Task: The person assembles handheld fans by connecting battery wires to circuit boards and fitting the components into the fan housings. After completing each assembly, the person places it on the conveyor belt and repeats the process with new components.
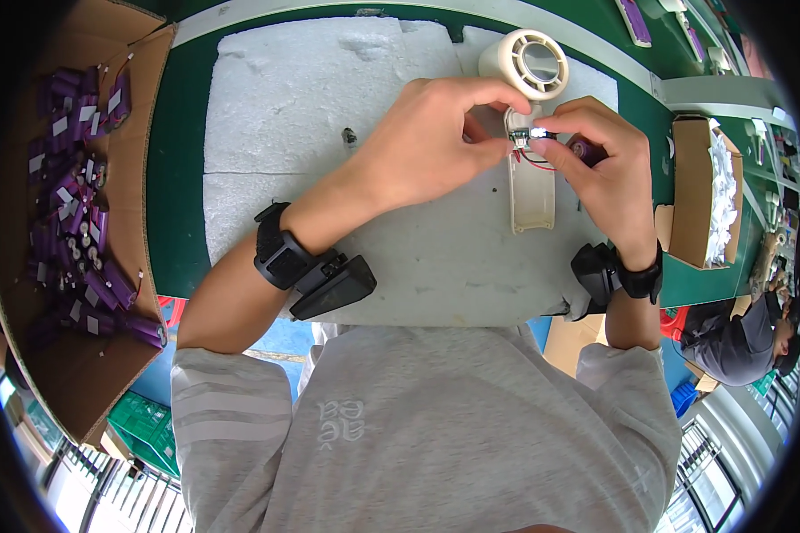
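A cream handheld fan (535, 69) lies on the foam pad with its round head away from me and its handle shell (532, 202) open toward me. My left hand (436, 133) grips the fan's neck between thumb and fingers, at a small circuit board (518, 139). My right hand (615, 155) pinches a small white connector (539, 133) right beside that board. Thin red and dark wires (535, 163) loop below the fingertips. Partly hidden in my right palm is a purple cylindrical battery (587, 148). Whether the connector is seated in the board I cannot tell.
White foam pad (284, 115) covers the green table (176, 204). At the left, a cardboard box (138, 222) holds many purple batteries (76, 209). A smaller carton (692, 191) with white pieces stands at the right. Another person (738, 342) sits at far right.
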A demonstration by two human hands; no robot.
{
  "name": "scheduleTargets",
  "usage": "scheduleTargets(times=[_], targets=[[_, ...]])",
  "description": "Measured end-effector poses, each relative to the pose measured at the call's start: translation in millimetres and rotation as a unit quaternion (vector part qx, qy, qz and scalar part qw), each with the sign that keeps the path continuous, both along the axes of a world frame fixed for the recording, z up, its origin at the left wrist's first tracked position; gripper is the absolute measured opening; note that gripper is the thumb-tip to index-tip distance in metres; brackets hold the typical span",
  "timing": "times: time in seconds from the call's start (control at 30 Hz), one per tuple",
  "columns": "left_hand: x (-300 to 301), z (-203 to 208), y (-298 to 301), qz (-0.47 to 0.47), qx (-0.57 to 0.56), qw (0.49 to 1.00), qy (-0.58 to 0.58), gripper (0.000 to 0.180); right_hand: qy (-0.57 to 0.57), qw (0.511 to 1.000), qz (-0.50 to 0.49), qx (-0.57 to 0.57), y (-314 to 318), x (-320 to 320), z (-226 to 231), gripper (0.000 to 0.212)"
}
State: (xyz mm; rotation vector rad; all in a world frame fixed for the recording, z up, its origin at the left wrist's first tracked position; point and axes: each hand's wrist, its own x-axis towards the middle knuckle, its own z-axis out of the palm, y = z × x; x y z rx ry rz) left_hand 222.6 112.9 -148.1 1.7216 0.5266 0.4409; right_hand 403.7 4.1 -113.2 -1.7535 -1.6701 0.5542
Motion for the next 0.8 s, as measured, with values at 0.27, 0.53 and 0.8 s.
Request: scheduleTargets(times=[0.27, 0.53, 0.8], targets=[[3.8, -3.2, -1.2, -0.006, -0.016, 1.000, -0.021, 0.026, -0.023, 0.999, 0.001, 0.036, -0.5, -0.8, -1.8, 0.020], [2.4, -4.6, -0.1, -0.033, -0.007, 0.999, -0.017, 0.030, -0.036, 0.998, 0.003, 0.044, -0.4, 0.4, -2.7, 0.021], [3.1, -4.4, -1.0, -0.021, -0.018, 0.999, -0.028, 0.023, -0.075, 0.995, 0.006, 0.070, -0.3, -1.5, -7.0, 0.021]])
